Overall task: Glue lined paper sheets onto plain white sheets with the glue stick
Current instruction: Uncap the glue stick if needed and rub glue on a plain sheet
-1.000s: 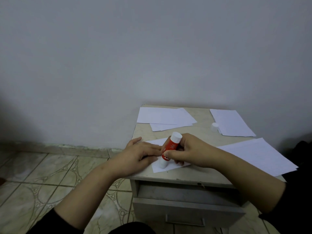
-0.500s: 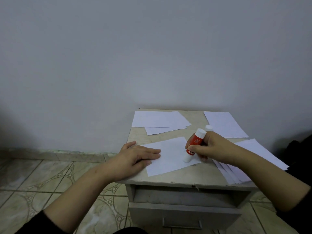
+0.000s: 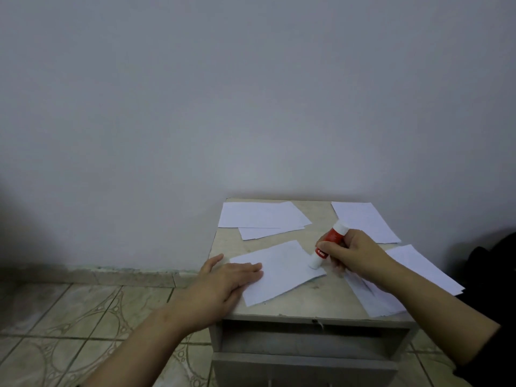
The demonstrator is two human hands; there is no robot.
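Matt paper sheet [image 3: 282, 270], glossy plastic glue stick [image 3: 325, 248], perhaps stone-look tabletop [image 3: 304, 303].

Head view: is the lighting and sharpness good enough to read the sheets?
Head view: dim, flat light with dark corners; the sheet under the glue stick looks plain white, any ruling too faint to tell; wide-angle bowing at the edges; both hands reasonably sharp.

Bare tabletop [image 3: 282, 298] strip along the front edge, flanked by flat paper stacks [image 3: 262, 219], probably passable.
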